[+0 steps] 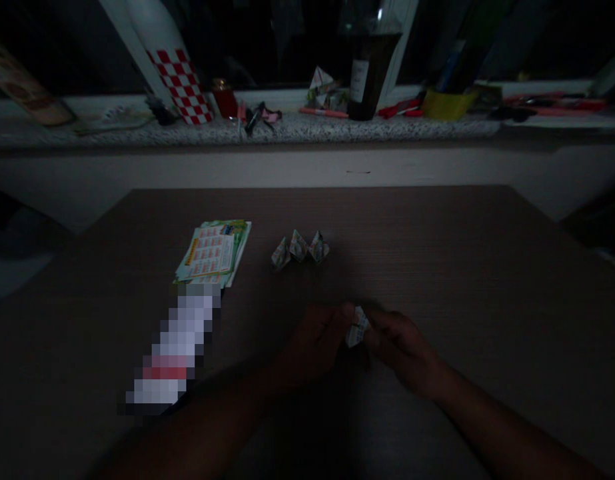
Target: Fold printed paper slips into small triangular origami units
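Observation:
Between my two hands is a small piece of folded paper, pale with printed marks. My left hand pinches its left side, the thumb and fingers pressed near its top edge. On the other side, the fingers of my right hand are closed on its right edge. Beyond my hands, several folded paper pieces with pointed tips stand in a short row on the table. To their left lies a stack of printed paper slips, green and white with red print. Dim light hides the fingers' detail.
A pixelated, phone-like object lies left of my left forearm on the wooden table. Behind the table, a granite sill carries a red-and-white checkered bottle, a dark bottle, a yellow holder and small odds and ends.

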The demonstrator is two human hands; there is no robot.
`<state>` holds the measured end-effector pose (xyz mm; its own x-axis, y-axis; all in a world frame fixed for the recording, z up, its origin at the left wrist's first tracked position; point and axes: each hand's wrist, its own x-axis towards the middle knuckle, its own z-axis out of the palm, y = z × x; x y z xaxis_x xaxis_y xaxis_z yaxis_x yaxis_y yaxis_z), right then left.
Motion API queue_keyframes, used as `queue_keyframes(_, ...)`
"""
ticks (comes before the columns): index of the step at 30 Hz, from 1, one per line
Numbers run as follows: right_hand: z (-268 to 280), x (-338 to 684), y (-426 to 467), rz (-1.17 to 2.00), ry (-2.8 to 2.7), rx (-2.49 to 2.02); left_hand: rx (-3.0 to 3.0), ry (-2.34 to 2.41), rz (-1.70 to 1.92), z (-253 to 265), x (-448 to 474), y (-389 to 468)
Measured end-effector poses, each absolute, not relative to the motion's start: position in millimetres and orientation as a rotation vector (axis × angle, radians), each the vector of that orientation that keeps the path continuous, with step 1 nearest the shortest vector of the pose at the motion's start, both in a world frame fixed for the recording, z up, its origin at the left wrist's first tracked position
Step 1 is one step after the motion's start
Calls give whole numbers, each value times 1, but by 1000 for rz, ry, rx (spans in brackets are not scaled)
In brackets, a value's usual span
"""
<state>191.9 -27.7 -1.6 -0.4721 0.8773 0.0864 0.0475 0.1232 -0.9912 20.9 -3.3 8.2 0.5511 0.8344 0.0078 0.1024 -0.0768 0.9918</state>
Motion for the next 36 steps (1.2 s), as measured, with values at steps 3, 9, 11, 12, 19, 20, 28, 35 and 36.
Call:
queue_keyframes(3, -2, 192, -29, 1425, -1662, -907, 1573, 810, 748, 10, 21, -3)
queue_keyframes(9, 1, 190, -33, 1377, -1681, -914, 1588, 758, 765, 11, 20, -4)
queue_keyframes(11, 1, 190, -33, 1366, -1678, -918, 1617, 731, 761, 11, 19, -4)
queue_keyframes(12, 1, 190, -33, 1358, -1676, -918, 1640, 724, 755, 11, 19, -4)
queue_keyframes(19, 1, 195, -31, 1067, -1690, -989, 1848, 690, 732, 14, 15, -4)
queue_keyframes(20, 1, 196, -30, 1000, -1689, -1002, 1879, 679, 740, 13, 15, -3)
queue_keyframes(28, 2, 199, -29, 713, -1698, -1015, 2066, 696, 736, 7, 11, 1)
queue_keyframes(35, 6, 200, -26, 585, -1771, -1045, 1928, 781, 984, 6, 12, -2)
queue_keyframes(36, 7, 199, -25, 582, -1765, -1049, 1920, 778, 990, 6, 12, -1)
